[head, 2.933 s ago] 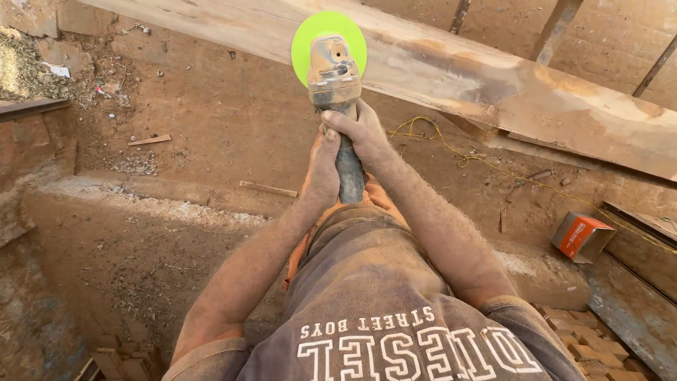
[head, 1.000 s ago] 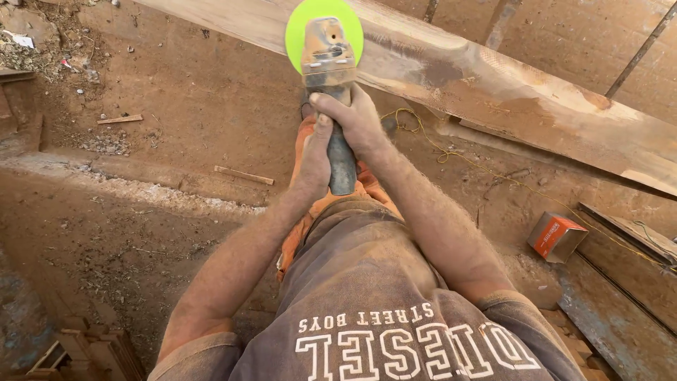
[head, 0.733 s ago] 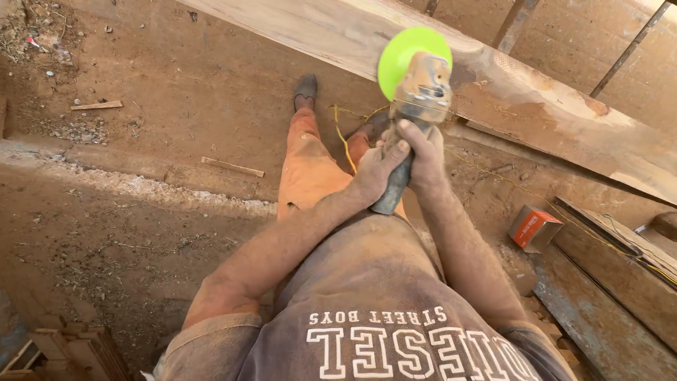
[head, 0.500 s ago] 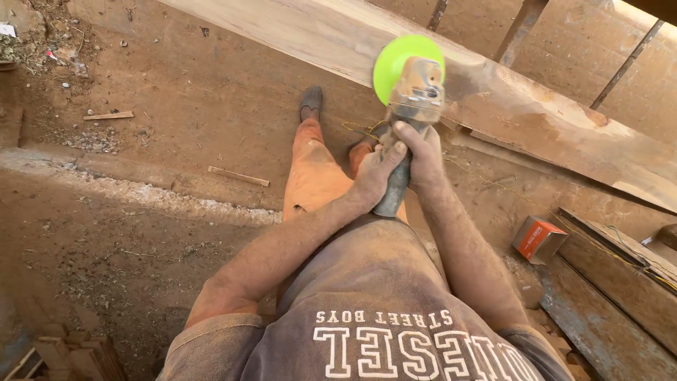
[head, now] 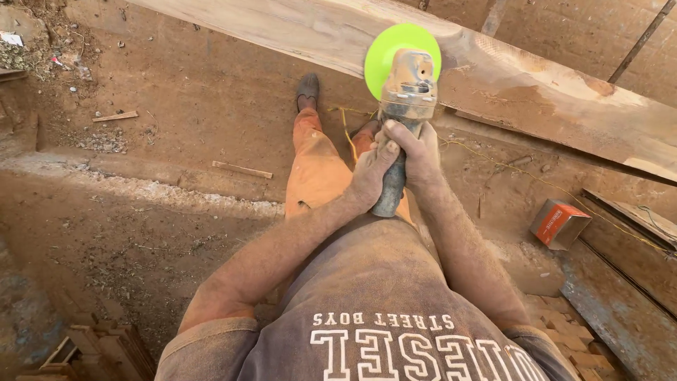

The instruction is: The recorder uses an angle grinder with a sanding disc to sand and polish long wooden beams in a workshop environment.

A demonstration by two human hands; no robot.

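From the head camera we look down at a person standing on brown dirt. Both hands are wrapped tight around the handle of a dusty grinder [head: 403,106]. The left hand [head: 370,176] is clenched on the lower part of the handle. The right hand [head: 419,152] is clenched on it just above, so the two hands touch. The grinder has a bright green disc [head: 395,48] at its far end. The disc sits right at the edge of a long wooden plank [head: 536,92] that runs across the top of the view. It looks like it touches the wood, but it is hard to be sure.

How far along is the work? The plank looks smooth and pale in some spots and darker brown in others, so it seems like part of it is sanded and a good part is left. That is only a guess from its colours.

A small orange box [head: 559,223] lies on the ground to the right, well apart from the hands. A thin yellow cord [head: 345,130] trails by the orange trouser leg [head: 317,166].

Half a second ago the grinder was in almost the same place on the plank. One second ago it was further left along the plank, so it has moved to the right.
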